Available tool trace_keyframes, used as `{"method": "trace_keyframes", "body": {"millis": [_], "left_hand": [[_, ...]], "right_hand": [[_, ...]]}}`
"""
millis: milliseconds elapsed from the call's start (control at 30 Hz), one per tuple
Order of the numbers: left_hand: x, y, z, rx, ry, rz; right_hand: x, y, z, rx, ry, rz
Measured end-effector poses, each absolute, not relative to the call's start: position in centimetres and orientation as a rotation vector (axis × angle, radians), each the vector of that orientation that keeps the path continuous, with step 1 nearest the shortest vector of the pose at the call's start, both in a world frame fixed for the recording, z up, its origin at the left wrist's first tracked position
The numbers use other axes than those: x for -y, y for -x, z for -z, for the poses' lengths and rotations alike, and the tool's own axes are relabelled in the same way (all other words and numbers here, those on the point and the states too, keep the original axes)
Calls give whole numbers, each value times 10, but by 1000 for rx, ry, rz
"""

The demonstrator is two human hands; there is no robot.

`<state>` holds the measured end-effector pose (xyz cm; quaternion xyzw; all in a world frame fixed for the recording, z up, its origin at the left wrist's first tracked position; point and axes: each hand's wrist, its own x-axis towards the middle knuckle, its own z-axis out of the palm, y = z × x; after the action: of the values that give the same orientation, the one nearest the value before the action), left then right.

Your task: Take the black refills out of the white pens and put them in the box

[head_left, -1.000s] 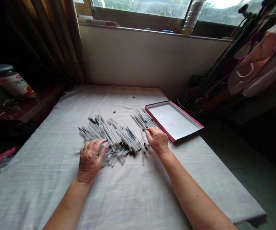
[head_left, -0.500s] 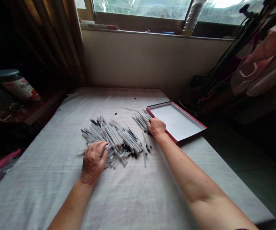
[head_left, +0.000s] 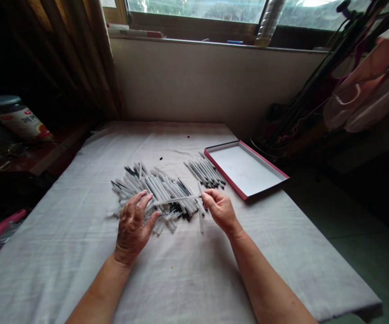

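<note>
Tube (head_left: 177,199) in pinch of right hand (head_left: 220,210), left hand (head_left: 133,228) slack over pile (head_left: 160,186), neat row (head_left: 206,172) beside tray (head_left: 248,173)

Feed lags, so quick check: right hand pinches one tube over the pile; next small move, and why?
Probably lay the tube beside the neat row by the red tray: the right hand pinches its end, the left hand rests open on the loose pile.

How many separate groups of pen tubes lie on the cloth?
2: a big loose heap by the left hand, and a small neat row beside the red-edged tray. The right hand pinches one more tube.
</note>
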<state>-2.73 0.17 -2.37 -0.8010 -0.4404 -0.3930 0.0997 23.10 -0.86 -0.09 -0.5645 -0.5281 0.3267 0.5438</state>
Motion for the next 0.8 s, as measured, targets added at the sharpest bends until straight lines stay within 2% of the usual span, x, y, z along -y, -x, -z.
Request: {"method": "trace_keyframes", "body": {"millis": [200, 500, 667, 800], "left_hand": [[1, 28, 25, 1225, 2491, 1098], [5, 25, 13, 1183, 2481, 1109], [10, 25, 14, 1459, 2674, 1143], [13, 23, 16, 1770, 2709, 1304]], "right_hand": [[14, -219, 16, 1101, 1283, -1025], [16, -229, 22, 1111, 1183, -1006], [17, -230, 18, 1165, 1133, -1000], [18, -228, 16, 1137, 1170, -999]]}}
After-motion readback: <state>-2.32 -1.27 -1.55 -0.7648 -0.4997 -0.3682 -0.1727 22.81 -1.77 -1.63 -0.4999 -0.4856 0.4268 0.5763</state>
